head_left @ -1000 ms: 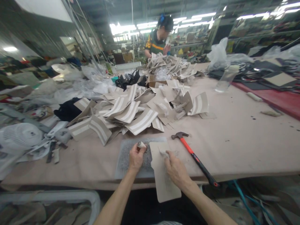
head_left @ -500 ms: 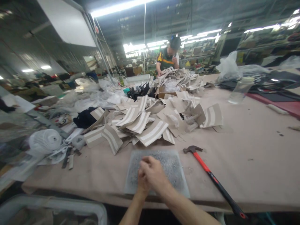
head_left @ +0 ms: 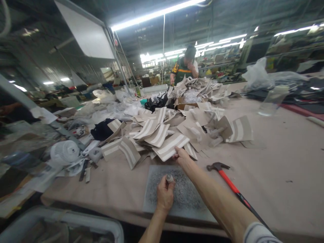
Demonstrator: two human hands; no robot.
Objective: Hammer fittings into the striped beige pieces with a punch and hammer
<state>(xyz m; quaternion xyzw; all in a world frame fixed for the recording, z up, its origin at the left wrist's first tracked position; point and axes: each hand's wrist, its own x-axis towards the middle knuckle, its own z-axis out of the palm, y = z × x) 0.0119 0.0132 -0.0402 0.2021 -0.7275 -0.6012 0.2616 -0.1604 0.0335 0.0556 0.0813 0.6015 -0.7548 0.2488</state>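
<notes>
My left hand (head_left: pixel 165 194) is closed in a fist round a small pale cylindrical tool (head_left: pixel 169 178) and rests over a scuffed translucent cutting mat (head_left: pixel 188 202) at the near table edge. My right hand (head_left: pixel 182 156) reaches past the mat and pinches the near edge of a beige striped cut piece (head_left: pixel 170 146) at the front of a big heap of like pieces (head_left: pixel 194 125). A hammer with a red and black handle (head_left: pixel 234 189) lies just right of the mat.
A person in a green and yellow top (head_left: pixel 183 67) works at the far end of the table. A white fan (head_left: pixel 64 152) and scraps lie left, a clear plastic jar (head_left: pixel 272 100) and dark sheets right. A pale bin rim (head_left: pixel 76 219) sits below the table's near edge.
The flat beige piece I held on the mat a second ago is gone from view. My hands came together over the mat, then my right hand reached forward to the heap.
</notes>
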